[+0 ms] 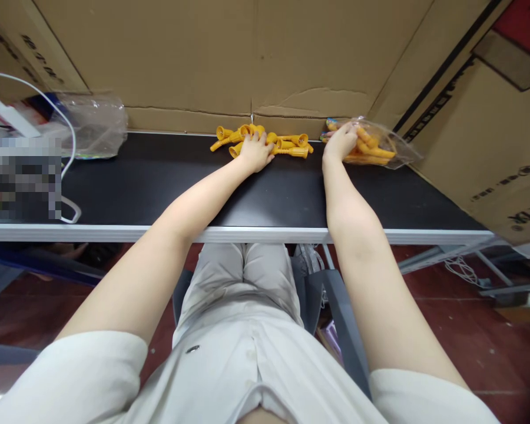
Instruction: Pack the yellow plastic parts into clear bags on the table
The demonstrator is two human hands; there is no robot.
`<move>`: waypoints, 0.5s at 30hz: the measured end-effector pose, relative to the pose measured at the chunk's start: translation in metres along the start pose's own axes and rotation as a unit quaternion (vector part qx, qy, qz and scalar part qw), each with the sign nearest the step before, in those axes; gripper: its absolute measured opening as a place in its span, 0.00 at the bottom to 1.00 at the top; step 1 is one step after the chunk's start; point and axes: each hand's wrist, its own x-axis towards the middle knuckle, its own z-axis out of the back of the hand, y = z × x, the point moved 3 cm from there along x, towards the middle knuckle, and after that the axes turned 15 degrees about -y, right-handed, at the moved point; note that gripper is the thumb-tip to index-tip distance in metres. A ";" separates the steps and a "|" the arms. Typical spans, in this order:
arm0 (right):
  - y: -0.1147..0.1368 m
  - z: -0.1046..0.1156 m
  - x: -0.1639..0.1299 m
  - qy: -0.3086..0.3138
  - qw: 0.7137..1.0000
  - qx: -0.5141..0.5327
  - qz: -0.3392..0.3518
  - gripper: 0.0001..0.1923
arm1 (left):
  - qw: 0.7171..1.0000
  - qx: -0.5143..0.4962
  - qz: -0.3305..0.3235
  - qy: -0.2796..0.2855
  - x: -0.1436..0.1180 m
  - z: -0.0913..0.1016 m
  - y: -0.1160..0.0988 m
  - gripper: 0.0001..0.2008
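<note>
My left hand point(257, 154) rests on a loose pile of yellow plastic horn-shaped pieces point(294, 152). Its fingers are spread over them, covering part of the pile. Several of the pieces have a flared, cup-like end and a narrow stem. To the right, my right hand point(342, 141) is closed on the edge of a clear plastic bag point(404, 150). More yellow pieces point(371, 150) of a like kind show through that bag, and a colourful printed strip peeks out by my fingers. The fingertips of this hand are partly hidden.
The black table point(282, 194) has a metal front edge. Cardboard walls point(203, 59) stand behind it and at both sides. On the left lie another clear bag point(95, 126), a white cable point(73, 147) and a blurred-out patch. A grey chair armrest point(335, 306) is below.
</note>
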 end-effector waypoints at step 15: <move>0.073 0.012 -0.044 0.107 0.973 0.198 -0.044 0.16 | 0.975 -0.185 0.028 -0.122 0.007 -0.024 0.028 0.31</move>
